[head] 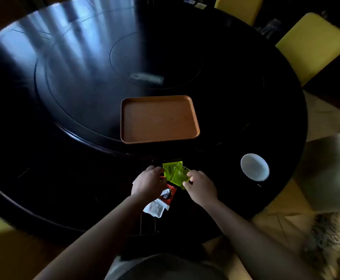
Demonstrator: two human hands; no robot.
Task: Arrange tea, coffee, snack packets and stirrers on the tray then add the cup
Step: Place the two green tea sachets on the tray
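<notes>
An orange-brown tray lies bare on the dark round table. Just in front of it, near the table's edge, lie green packets, a red packet and white packets in a small pile. My right hand pinches the right side of the green packets. My left hand rests on the pile's left side, its fingers curled over the packets; what it grips is hidden. A white cup stands to the right of the pile. No stirrers can be made out.
The table is black and glossy, with a raised round centre carrying a small pale object. Yellow chairs stand at the far right. Tiled floor and a patterned rug show at the lower right.
</notes>
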